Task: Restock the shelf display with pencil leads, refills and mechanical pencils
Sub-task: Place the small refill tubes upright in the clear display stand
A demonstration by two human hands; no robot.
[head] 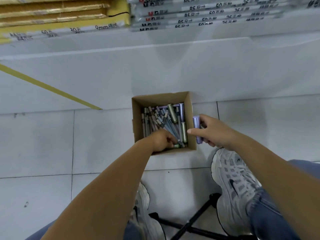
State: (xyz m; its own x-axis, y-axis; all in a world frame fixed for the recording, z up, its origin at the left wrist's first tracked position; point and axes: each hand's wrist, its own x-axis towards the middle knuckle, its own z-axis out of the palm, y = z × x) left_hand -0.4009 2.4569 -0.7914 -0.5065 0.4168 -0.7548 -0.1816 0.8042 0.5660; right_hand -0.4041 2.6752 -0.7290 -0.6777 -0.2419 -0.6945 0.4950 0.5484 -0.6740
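Note:
An open cardboard box (160, 98) sits on the tiled floor against the shelf base. Inside lie several mechanical pencils (155, 121) and a few green and purple lead tubes (172, 110). My left hand (161, 139) reaches into the box's near corner, and its fingers pinch a green tube (177, 146) there. My right hand (213, 131) hovers just outside the box's right wall and grips a purple tube (197, 124) upright.
White shelf base panels (155, 70) rise behind the box, with stacked packaged notebooks (199, 14) and yellow-gold packs (52, 13) above. My two white sneakers (232, 181) and a black stool frame (194, 220) are on the floor near me.

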